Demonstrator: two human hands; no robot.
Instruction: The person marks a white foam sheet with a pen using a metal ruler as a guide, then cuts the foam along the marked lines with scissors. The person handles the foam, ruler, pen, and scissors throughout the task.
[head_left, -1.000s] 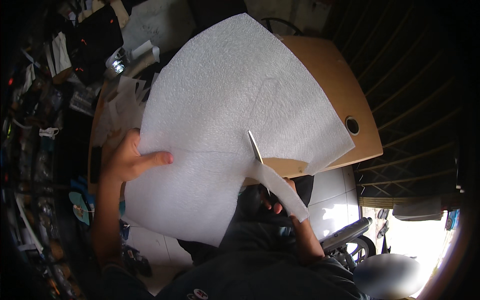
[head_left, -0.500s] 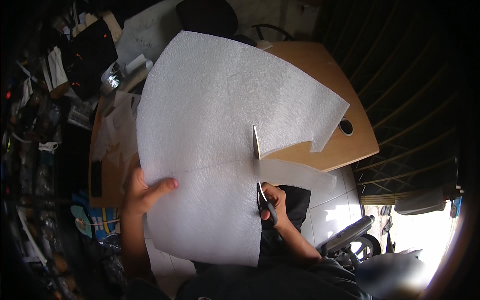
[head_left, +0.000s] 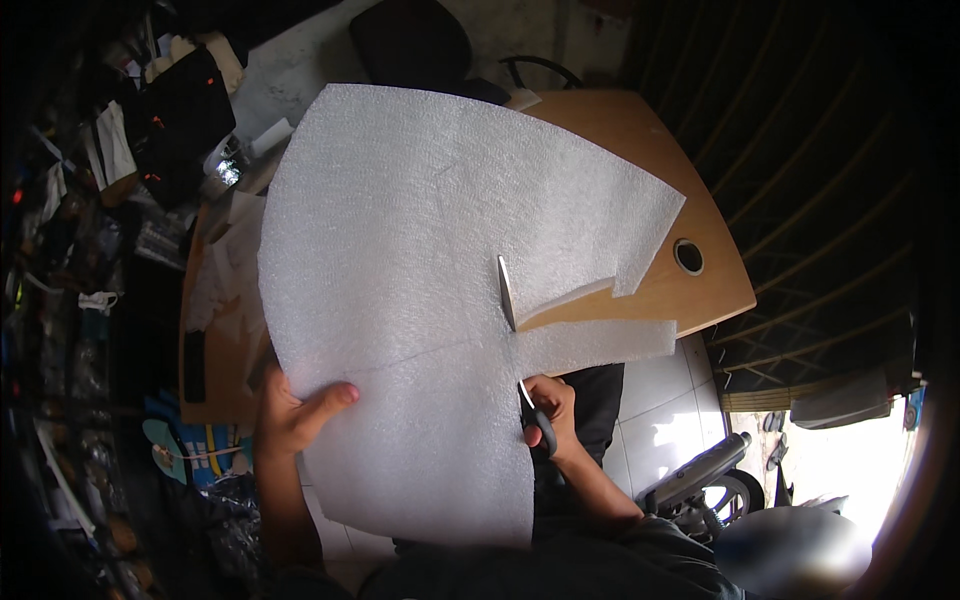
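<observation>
Left hand (head_left: 295, 410) pinches the near-left edge of the white foam sheet (head_left: 420, 260), thumb on top, holding it up over the wooden desk (head_left: 650, 130). Right hand (head_left: 550, 410) clenched around scissors (head_left: 520, 350), blades open at the slit's end (mid-cut, I judge). Next I'd close the blades and push farther, sheet kept taut.

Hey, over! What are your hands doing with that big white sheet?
Left hand pinches the white foam sheet. Right hand works scissors, blades open in the cut. Wooden table beneath.
</observation>
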